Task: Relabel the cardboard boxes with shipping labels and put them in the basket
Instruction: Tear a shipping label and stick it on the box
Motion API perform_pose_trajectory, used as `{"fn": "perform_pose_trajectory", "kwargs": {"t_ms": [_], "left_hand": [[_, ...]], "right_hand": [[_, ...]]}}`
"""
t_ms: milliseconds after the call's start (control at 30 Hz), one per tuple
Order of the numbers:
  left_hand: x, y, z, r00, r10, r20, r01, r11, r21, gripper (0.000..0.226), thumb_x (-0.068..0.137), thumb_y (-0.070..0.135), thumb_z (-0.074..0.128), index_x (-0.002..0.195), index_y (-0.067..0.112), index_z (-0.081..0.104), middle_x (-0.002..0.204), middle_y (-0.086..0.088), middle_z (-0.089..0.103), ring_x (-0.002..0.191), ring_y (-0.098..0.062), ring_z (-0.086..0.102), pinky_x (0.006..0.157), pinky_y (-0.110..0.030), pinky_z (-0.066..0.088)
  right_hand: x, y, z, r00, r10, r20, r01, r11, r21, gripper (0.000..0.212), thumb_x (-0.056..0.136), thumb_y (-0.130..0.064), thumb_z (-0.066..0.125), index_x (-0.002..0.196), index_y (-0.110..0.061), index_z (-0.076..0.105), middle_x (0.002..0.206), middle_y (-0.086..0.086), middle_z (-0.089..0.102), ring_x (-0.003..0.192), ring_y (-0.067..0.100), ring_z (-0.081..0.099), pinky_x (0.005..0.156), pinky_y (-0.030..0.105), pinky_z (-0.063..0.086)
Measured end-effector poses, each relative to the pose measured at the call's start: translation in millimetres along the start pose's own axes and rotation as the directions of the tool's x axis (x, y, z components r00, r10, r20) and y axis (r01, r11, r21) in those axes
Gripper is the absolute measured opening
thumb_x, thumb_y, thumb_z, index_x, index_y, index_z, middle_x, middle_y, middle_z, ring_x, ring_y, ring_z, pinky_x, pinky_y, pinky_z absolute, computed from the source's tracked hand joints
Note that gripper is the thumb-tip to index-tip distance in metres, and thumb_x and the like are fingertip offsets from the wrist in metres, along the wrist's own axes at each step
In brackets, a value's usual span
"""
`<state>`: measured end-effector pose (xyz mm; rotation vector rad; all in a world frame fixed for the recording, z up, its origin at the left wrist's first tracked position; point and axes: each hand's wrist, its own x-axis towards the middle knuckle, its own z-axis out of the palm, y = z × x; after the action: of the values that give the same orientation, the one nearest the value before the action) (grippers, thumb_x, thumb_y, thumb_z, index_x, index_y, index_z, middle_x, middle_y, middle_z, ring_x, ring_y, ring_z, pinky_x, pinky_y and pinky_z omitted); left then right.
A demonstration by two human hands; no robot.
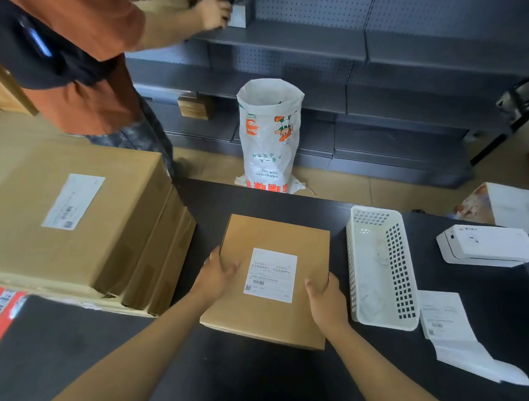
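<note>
Gripping box (271,280) by both sides, left hand (215,274) and right hand (325,298) curled on; label (271,275) between them, basket (382,264) just right, not yet loaded.

Count: three cardboard boxes — flat box (271,280), large box (72,218), small shelf box (194,106). One basket (379,267). One printer (484,245), one sack (268,133).

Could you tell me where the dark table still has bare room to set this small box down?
The table is bare in front of the small box, below both forearms, and behind it up to the far edge. The right side is crowded: the basket, the label strip and the printer. The big cartons fill the left.
</note>
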<state>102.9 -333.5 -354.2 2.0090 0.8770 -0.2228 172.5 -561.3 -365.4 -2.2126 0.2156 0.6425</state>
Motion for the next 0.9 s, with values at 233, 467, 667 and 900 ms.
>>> {"fn": "perform_pose_trajectory", "kwargs": {"t_ms": [233, 467, 667, 900], "left_hand": [[-7.3, 10.9, -3.9, 0.998, 0.039, -0.046, -0.039, 0.999, 0.000, 0.067, 0.094, 0.042, 0.054, 0.148, 0.014, 0.026, 0.142, -0.007, 0.045, 0.123, -0.025, 0.050, 0.098, -0.040, 0.046], [-18.0, 51.3, -20.1, 0.982, 0.130, -0.140, -0.142, 0.986, -0.082, 0.069, 0.092, 0.042, 0.058, 0.147, 0.014, 0.028, 0.140, -0.005, 0.048, 0.121, -0.024, 0.052, 0.098, -0.044, 0.049], [-31.3, 87.3, -36.1, 0.956, 0.244, -0.164, -0.256, 0.965, -0.062, 0.066, 0.093, 0.041, 0.057, 0.146, 0.015, 0.029, 0.140, -0.004, 0.047, 0.121, -0.022, 0.052, 0.097, -0.041, 0.048], [-44.9, 130.7, -37.6, 0.921, 0.386, -0.042, -0.386, 0.922, 0.005, 0.060, 0.092, 0.046, 0.056, 0.141, 0.016, 0.036, 0.137, -0.004, 0.050, 0.120, -0.025, 0.053, 0.100, -0.046, 0.047]], "right_hand": [[1.8, -7.5, -11.3, 0.998, -0.052, -0.035, 0.053, 0.998, 0.033, 0.057, 0.093, -0.042, 0.054, 0.140, -0.015, 0.037, 0.128, 0.004, 0.058, 0.112, 0.025, 0.057, 0.091, 0.037, 0.047], [1.9, -41.4, -42.8, 0.980, -0.150, -0.129, 0.166, 0.979, 0.118, 0.048, 0.093, -0.036, 0.056, 0.136, -0.018, 0.044, 0.126, 0.001, 0.060, 0.107, 0.021, 0.058, 0.083, 0.029, 0.041], [-16.6, -62.8, -69.4, 0.961, -0.174, -0.216, 0.215, 0.959, 0.185, 0.051, 0.094, -0.035, 0.055, 0.140, -0.018, 0.042, 0.133, 0.000, 0.056, 0.118, 0.024, 0.055, 0.093, 0.034, 0.042], [-57.2, -58.1, -100.9, 0.918, -0.072, -0.390, 0.178, 0.954, 0.242, 0.046, 0.094, -0.033, 0.053, 0.136, -0.019, 0.044, 0.129, 0.003, 0.058, 0.112, 0.025, 0.056, 0.086, 0.032, 0.040]]}}
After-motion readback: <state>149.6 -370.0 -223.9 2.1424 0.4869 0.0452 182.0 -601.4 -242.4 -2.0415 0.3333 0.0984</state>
